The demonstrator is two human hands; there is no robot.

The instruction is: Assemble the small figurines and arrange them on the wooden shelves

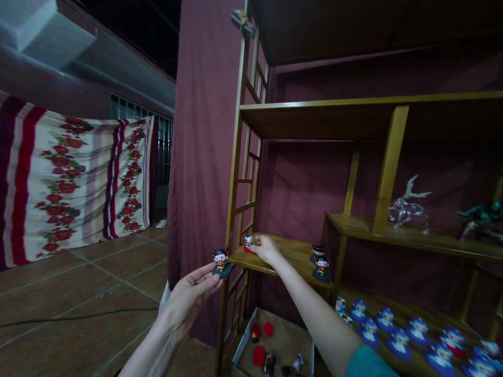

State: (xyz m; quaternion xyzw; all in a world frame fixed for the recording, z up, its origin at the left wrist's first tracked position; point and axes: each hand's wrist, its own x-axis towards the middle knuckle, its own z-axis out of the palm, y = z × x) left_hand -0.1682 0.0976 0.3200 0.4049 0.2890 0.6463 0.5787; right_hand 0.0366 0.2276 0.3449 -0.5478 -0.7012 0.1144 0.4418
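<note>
In my left hand [187, 296] is a small figurine [220, 260] with black hair and a red and yellow outfit, pinched by its dark round base just outside the shelf's left edge. My right hand [266, 250] reaches over the wooden shelf [288, 253] and has its fingers on a small white figurine [248, 243] with a red base, near the left end. Two dark-haired figurines stand at the right end of that shelf, the front one [322, 267] on a dark round base.
Below, an open box [245, 369] holds several figurines and red pieces. Several blue-based figurines [400, 341] fill the lower right shelf. A clear deer ornament [409, 206] and a dark green figure [489, 219] stand higher. A wooden upright [234, 170] edges the left; a cable [74, 317] crosses the floor.
</note>
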